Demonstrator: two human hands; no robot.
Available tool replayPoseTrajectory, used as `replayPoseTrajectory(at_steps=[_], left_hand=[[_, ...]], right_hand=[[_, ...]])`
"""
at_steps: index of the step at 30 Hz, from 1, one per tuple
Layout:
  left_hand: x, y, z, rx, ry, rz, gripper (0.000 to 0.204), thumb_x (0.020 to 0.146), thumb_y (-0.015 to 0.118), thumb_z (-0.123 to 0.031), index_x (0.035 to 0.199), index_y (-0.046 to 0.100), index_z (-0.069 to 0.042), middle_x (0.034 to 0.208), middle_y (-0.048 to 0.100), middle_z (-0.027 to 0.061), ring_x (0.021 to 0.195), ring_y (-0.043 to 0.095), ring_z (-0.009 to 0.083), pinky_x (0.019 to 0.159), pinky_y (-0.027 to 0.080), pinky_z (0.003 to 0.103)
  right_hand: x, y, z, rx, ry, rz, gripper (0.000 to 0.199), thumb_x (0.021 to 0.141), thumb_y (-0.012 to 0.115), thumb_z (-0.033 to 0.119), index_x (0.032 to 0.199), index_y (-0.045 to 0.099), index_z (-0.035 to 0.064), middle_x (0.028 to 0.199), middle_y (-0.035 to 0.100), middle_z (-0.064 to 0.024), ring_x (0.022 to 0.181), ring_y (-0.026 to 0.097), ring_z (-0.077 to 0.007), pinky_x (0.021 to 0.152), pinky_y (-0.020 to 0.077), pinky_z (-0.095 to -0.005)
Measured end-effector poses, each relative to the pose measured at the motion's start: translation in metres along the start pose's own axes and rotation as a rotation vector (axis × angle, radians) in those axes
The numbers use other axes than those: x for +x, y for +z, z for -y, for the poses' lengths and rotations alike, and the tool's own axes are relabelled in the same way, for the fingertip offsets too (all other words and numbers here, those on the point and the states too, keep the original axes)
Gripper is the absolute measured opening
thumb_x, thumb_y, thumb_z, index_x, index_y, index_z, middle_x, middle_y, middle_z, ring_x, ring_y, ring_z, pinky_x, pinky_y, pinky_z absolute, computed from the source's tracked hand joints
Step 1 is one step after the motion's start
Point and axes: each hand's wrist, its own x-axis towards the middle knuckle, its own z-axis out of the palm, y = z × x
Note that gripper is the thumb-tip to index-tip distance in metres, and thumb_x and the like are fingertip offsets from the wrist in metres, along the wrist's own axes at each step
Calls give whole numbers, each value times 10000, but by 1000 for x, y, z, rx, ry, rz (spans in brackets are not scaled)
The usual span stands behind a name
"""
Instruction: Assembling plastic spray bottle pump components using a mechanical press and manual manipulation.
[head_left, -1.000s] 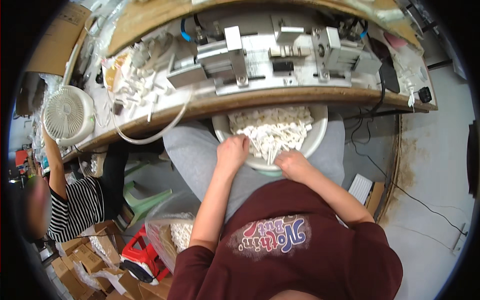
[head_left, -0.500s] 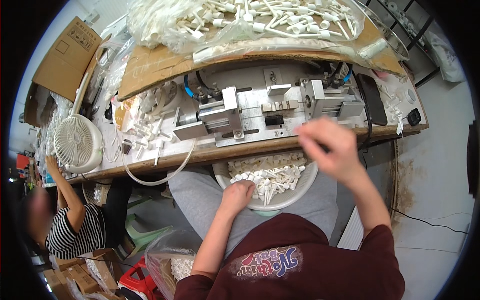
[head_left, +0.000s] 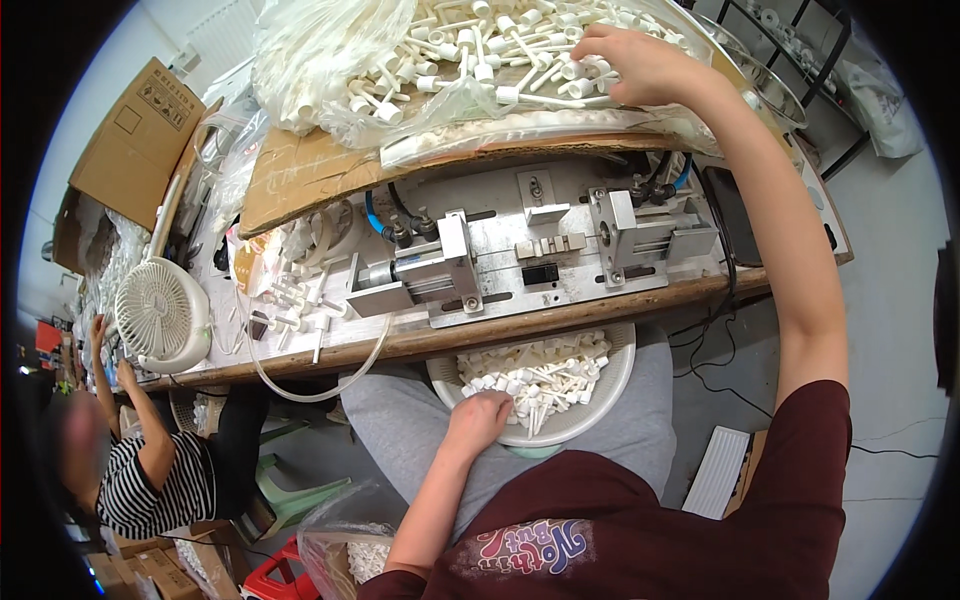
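Observation:
My right hand (head_left: 640,68) is stretched out over a heap of white plastic parts with thin stems and round caps (head_left: 490,45). Its fingers are apart and hang just over or on the parts; no part shows in its grasp. My left hand (head_left: 479,422) is curled at the near left rim of a white basket (head_left: 608,408) on my lap, which holds more such parts (head_left: 540,385). What its fingers close on is hidden. Between the two lies a metal clamping jig with a left cylinder block (head_left: 455,262), a right one (head_left: 618,240) and a slotted centre block (head_left: 550,246).
Cardboard (head_left: 300,185) and plastic film carry the heap above the jig. Loose parts (head_left: 300,300) and a clear hose (head_left: 262,355) lie at the left, near a white fan (head_left: 160,313). A black phone-like slab (head_left: 733,215) lies right. A person in stripes (head_left: 160,470) works at far left.
My right hand has moved from in front of the jig up and away to the heap on the cardboard, its fingers spreading. The left hand stays at the basket's rim.

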Motion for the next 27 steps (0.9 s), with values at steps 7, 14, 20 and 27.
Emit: replayPoseTrajectory(at_steps=[7, 14, 20, 27], left_hand=[[2, 0, -1, 2, 20, 8, 186, 887, 644, -212, 977, 731, -74, 934, 722, 130, 853, 690, 318, 757, 549, 399], [2, -4, -5, -3, 8, 31, 194, 891, 639, -212, 976, 733, -65, 951, 722, 134, 869, 691, 314, 767, 549, 398], [1, -1, -4, -5, 13, 28, 190, 894, 639, -211, 972, 734, -67, 949, 723, 132, 874, 690, 313, 770, 549, 399], [3, -3, -7, 2, 24, 29, 187, 892, 643, -212, 962, 732, -63, 941, 724, 129, 860, 692, 312, 756, 552, 398]], right_hand=[[11, 4, 12, -184, 93, 75, 564, 691, 661, -45, 1235, 565, 65, 1261, 528, -139, 1175, 571, -319, 925, 522, -413], [17, 10, 23, -278, -2, -9, 444, 735, 743, 10, 1151, 597, 60, 1211, 554, -115, 1092, 616, -328, 897, 532, -428], [2, 13, 20, -77, -77, -161, 448, 730, 752, 30, 1149, 603, 87, 1151, 577, -65, 1044, 628, -298, 878, 534, -417], [2, 30, 19, 56, -135, -315, 459, 745, 741, 51, 1177, 607, 133, 1122, 575, -59, 1008, 631, -281, 842, 522, -407]])
